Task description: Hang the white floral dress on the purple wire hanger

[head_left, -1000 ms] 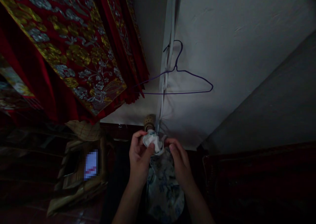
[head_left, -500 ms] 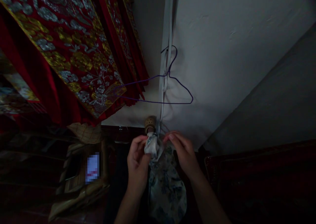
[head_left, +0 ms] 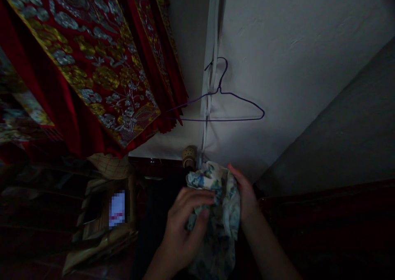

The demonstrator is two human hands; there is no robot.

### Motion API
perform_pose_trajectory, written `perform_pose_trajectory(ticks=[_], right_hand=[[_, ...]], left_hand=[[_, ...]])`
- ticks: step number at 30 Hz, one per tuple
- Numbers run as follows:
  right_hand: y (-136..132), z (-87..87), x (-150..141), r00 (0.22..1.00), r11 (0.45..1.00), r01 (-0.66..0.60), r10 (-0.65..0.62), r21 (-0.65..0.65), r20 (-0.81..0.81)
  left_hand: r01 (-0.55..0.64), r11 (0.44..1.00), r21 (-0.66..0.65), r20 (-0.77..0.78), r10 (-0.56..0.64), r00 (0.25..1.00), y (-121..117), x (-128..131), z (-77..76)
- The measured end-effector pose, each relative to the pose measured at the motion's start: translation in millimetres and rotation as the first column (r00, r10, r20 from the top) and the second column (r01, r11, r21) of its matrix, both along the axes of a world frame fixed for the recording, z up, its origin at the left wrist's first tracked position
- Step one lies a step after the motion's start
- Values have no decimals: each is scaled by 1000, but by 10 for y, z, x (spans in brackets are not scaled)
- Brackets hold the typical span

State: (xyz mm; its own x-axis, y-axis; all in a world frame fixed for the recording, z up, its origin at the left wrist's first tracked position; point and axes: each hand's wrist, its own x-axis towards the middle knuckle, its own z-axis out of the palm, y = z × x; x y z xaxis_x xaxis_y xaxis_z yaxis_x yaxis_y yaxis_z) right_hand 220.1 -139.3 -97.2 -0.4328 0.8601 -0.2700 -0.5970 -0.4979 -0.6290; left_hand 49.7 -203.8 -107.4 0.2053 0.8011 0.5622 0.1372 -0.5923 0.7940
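Observation:
A thin fabric piece with a blue and green floral print on white (head_left: 212, 177) is bunched between my hands, its lower part hanging into shadow. My right hand (head_left: 247, 195) grips its right side, fingers mostly behind the folds. Against the front of the cloth lies my left hand (head_left: 187, 226), with fingers bent forward and a gap between them and the blurred thumb. Above both hands, a thin purple wire hanger (head_left: 237, 119) hangs by its hook with nothing on it.
Red cloth with gold and silver embroidery (head_left: 108, 78) hangs at left. A pale strip (head_left: 212, 37) runs down the white wall (head_left: 277, 66). A tan clog (head_left: 189, 153) shows beyond the cloth. At lower left stands a wooden seat (head_left: 101, 239) with a lit screen (head_left: 117, 208).
The floral fabric has been spread and lifted rightward from a small bunch. My right hand has moved onto its side, and my left hand has shifted lower and right. The hanger has swung.

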Motion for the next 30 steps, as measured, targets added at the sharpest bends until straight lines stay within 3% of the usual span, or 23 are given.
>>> perform_pose_trajectory(ticks=[2,3,4,6,7,9,10,12,14,15,17,20,22,23,24,27,30], right_hand=[[-44,70,-4,996,995,-42,48,-94,72],[-86,105,-23,986,986,-88,107,-141,130],[-138,145,-44,965,974,-140,174,-177,196],[-248,244,-54,884,944,-261,318,-202,343],[-294,304,-30,819,919,-341,394,-199,418],[-336,445,87,649,833,-527,522,-168,553],[-326,520,173,561,788,-597,545,-151,623],[-242,664,362,455,768,-639,428,-48,781],[-93,778,519,432,797,-568,75,207,899],[0,817,570,420,783,-507,-139,359,897],[214,850,607,392,696,-368,-485,616,782],[620,776,509,337,522,-92,-785,848,519],[942,645,386,331,411,-2,-860,912,388],[1106,557,326,351,398,-1,-859,918,373],[1260,459,278,380,417,-19,-837,908,393],[1578,144,277,422,545,-59,-746,836,515],[1578,-89,493,378,577,-49,-745,816,550]], left_hand=[[-182,983,9,144,178,973,188,-78,39],[-196,980,-23,192,197,961,280,-96,49],[-137,988,-69,205,148,967,359,-99,49],[134,975,-178,133,-111,985,465,-67,10],[280,929,-242,61,-274,960,495,-42,-30],[459,826,-328,-107,-515,851,537,-15,-133],[479,811,-336,-211,-561,801,561,-28,-182],[407,868,-285,-450,-497,742,628,-133,-237],[253,947,-198,-653,-320,686,722,-324,-209],[179,969,-173,-724,-248,644,774,-433,-169],[85,984,-158,-814,-179,553,866,-628,-65],[50,985,-165,-877,-170,448,932,-777,68],[42,986,-161,-902,-165,398,937,-797,110],[28,988,-152,-917,-152,370,938,-803,120],[1,991,-136,-934,-128,335,942,-817,126],[-100,993,-61,-970,-36,239,997,-932,151],[-161,987,-26,-973,12,230,1113,-1106,198]])
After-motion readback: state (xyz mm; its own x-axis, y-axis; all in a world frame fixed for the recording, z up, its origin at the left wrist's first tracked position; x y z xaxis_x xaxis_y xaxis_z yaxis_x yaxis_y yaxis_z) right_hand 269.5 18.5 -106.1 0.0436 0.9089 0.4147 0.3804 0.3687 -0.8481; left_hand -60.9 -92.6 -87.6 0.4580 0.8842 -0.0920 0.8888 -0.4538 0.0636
